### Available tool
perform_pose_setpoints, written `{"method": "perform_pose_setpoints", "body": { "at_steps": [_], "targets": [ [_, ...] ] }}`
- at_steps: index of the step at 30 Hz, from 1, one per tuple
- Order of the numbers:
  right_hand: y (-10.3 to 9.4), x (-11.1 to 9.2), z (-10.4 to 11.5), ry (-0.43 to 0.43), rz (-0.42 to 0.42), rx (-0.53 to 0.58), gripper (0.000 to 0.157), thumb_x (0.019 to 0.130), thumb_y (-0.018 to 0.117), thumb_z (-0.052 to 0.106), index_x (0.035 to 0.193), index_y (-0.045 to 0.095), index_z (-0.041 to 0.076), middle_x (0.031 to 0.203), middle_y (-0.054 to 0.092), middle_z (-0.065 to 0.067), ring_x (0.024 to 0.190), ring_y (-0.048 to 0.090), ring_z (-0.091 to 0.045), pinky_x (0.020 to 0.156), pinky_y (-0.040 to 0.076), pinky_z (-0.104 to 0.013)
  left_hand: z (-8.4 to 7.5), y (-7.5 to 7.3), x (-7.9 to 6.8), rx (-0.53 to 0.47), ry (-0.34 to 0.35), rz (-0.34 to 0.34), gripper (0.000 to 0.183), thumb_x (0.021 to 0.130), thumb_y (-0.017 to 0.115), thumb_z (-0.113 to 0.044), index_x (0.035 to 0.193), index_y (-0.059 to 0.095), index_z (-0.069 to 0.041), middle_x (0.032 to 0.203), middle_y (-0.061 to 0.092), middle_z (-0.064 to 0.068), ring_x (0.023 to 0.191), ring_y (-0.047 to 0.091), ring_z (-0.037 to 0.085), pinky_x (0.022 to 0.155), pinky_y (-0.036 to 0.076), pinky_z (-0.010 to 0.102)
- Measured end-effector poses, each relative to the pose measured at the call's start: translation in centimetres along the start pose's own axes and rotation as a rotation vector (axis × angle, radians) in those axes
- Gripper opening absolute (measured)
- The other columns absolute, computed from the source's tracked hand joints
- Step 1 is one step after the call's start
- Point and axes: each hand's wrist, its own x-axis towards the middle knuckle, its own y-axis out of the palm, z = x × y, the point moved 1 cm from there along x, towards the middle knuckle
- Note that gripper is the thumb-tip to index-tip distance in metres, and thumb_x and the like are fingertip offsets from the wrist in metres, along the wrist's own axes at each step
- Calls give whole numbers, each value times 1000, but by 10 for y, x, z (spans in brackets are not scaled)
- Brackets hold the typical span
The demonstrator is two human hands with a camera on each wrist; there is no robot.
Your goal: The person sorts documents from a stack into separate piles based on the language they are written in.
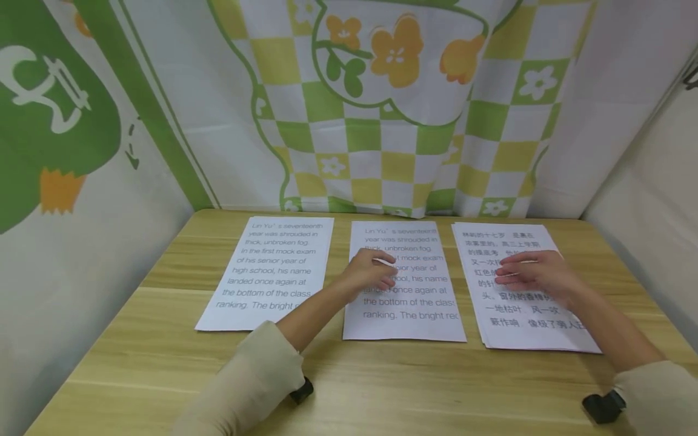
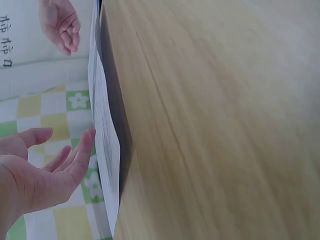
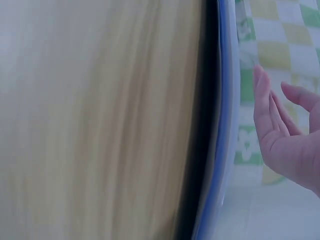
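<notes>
Three piles of printed paper lie side by side on the wooden table. My left hand (image 1: 371, 272) hovers over the middle sheet (image 1: 406, 327), which carries large English text, with its fingers loosely bent and nothing in them. My right hand (image 1: 537, 275) is over the right stack (image 1: 523, 336), printed with Chinese characters, its fingers relaxed and holding nothing. On the left lies another English-text stack (image 1: 267, 260). In the left wrist view, the fingertips of the left hand (image 2: 50, 175) come near the paper (image 2: 106, 150). The right hand (image 3: 290, 130) appears beside the edge of a stack (image 3: 225, 125) in the right wrist view.
The wooden table (image 1: 382, 387) extends toward me in front of the papers. Behind it hangs a checkered curtain (image 1: 365, 133) with flowers, and pale fabric walls rise at both sides. Black wrist devices (image 1: 603, 407) sit at both sleeves.
</notes>
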Motion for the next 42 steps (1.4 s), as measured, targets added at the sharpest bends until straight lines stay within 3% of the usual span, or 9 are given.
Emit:
{"method": "perform_pose_setpoints", "body": {
  "at_steps": [6, 11, 21, 28, 42],
  "targets": [
    [25, 5, 3, 23, 99, 58, 51, 106, 54, 1, 144, 33, -25, 113, 76, -15, 104, 75, -22, 94, 61, -38, 6, -25, -8, -56, -4, -35, 41, 97, 66, -2, 135, 58, 11, 122, 69, 29, 101, 73, 39, 86, 65, 36],
    [40, 13, 3, 55, 105, 122, 52, 106, 52, -2, 146, 29, -25, 115, 74, -19, 106, 75, -23, 98, 59, -38, 12, -44, -13, -77, -12, -58, 46, 96, 66, -1, 139, 54, 10, 124, 67, 29, 108, 71, 41, 95, 62, 39],
    [59, 22, 10, 77, 122, 151, 52, 106, 51, 1, 145, 29, -26, 116, 73, -23, 105, 75, -26, 99, 59, -42, 23, -74, -24, -121, -68, -136, 47, 96, 65, 0, 141, 54, 9, 126, 65, 31, 107, 71, 37, 97, 61, 41],
    [61, 23, 12, 108, 117, 135, 53, 106, 57, 6, 143, 34, -24, 117, 72, -23, 105, 75, -26, 99, 59, -42, 27, -84, -30, -150, -83, -103, 48, 99, 62, 2, 145, 49, 10, 126, 63, 32, 111, 70, 38, 97, 61, 39],
    [65, 27, 10, 110, 123, 166, 51, 107, 51, 3, 145, 31, -24, 115, 74, -22, 103, 75, -26, 99, 59, -42, 28, -88, -29, -263, -123, -58, 45, 102, 54, 6, 145, 43, 14, 126, 62, 37, 109, 72, 41, 93, 63, 41]
  ]
}}
